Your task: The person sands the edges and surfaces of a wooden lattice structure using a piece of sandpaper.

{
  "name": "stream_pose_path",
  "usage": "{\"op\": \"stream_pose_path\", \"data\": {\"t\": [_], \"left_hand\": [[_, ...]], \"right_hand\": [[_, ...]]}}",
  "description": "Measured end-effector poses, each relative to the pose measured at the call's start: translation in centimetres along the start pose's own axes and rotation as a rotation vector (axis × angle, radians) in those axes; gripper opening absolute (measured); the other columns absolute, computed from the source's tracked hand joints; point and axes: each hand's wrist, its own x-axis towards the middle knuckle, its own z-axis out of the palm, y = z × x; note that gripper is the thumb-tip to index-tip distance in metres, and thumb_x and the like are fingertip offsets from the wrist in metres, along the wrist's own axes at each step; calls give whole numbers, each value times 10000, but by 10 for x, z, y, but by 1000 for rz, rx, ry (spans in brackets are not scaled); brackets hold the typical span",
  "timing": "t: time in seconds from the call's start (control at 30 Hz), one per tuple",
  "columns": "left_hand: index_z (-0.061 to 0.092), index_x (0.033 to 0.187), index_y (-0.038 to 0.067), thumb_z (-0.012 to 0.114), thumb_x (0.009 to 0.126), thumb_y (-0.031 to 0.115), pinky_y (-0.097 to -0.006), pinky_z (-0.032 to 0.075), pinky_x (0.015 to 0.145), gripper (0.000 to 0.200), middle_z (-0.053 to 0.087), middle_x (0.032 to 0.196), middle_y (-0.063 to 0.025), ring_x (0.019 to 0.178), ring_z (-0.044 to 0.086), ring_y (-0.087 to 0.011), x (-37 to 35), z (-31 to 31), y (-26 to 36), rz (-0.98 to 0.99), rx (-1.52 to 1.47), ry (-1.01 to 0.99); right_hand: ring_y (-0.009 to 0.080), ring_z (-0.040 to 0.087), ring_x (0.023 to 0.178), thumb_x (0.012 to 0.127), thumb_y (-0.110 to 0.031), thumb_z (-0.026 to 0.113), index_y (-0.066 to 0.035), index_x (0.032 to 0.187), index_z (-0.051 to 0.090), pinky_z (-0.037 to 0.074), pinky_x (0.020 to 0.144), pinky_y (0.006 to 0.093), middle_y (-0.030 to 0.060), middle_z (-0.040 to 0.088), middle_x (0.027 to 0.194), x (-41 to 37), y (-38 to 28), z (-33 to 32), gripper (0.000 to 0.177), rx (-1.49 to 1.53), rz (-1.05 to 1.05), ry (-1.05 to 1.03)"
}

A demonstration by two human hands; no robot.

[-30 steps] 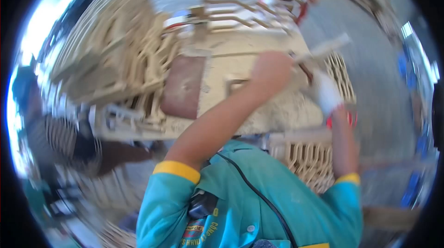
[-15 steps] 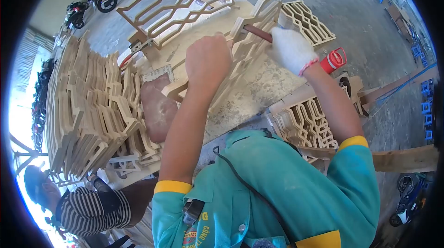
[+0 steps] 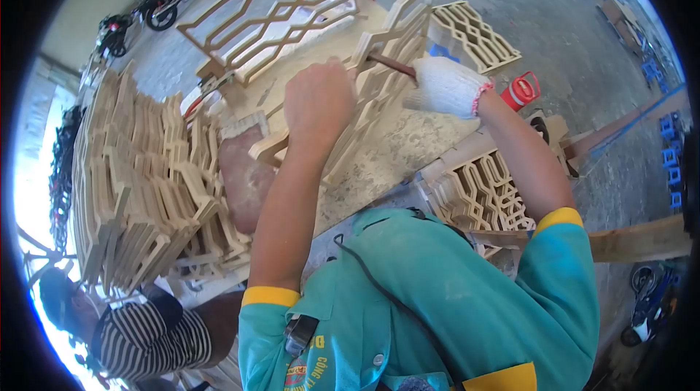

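My bare left hand (image 3: 319,103) is closed around the near part of a pale wooden lattice panel (image 3: 402,35) standing on edge on the table. My right hand (image 3: 446,86), in a white knitted glove, grips the end of a narrow brown strip (image 3: 391,63) that looks like rolled or folded sandpaper. The strip's other end goes into an opening of the panel. To the left of the panel lies a brown sheet (image 3: 243,181), which looks like sandpaper. The glove and the panel's bars hide the fingertips.
Stacked wooden lattice pieces (image 3: 138,179) fill the left side. Another lattice panel (image 3: 273,15) stands at the table's far side. More lattices (image 3: 485,190) sit in a box at right, by a red bottle (image 3: 519,92). A person in a striped shirt (image 3: 157,340) is at lower left.
My right hand has turned and shifted slightly left and down with the brown strip, which stays in the panel's opening. My left hand keeps its hold. The whole view has shifted a little.
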Motion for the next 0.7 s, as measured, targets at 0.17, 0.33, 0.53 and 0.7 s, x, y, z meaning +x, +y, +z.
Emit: {"op": "stream_pose_path", "data": {"t": [0.17,0.33,0.53,0.7], "left_hand": [[687,901,7,589,951,349,-455,539,727,359,703,814,-191,802,703,-357,2,3,-9,-22,14,20],[679,896,11,587,954,349,-450,539,722,355,700,798,-187,791,705,-348,-2,1,-6,-8,21,26],[672,930,13,577,960,362,-471,532,735,363,693,803,-197,799,693,-366,-5,-2,1,-46,-31,-15],[674,936,20,579,959,381,-483,524,725,374,689,779,-193,794,687,-371,-8,-2,5,-34,-41,-34]], "right_hand": [[416,680,800,837,-365,686,15,992,611,545,730,470,263,684,863,2,-13,15,417,-4,271,275],[333,657,664,832,-387,694,19,1116,581,528,629,436,223,661,859,0,-1,5,508,84,-5,-12],[165,590,592,825,-333,726,-23,1363,441,479,524,310,114,604,860,-49,-24,-14,684,749,136,45],[119,572,594,821,-277,729,-45,1350,458,464,507,277,65,597,862,-75,-6,9,639,981,25,151]]}}
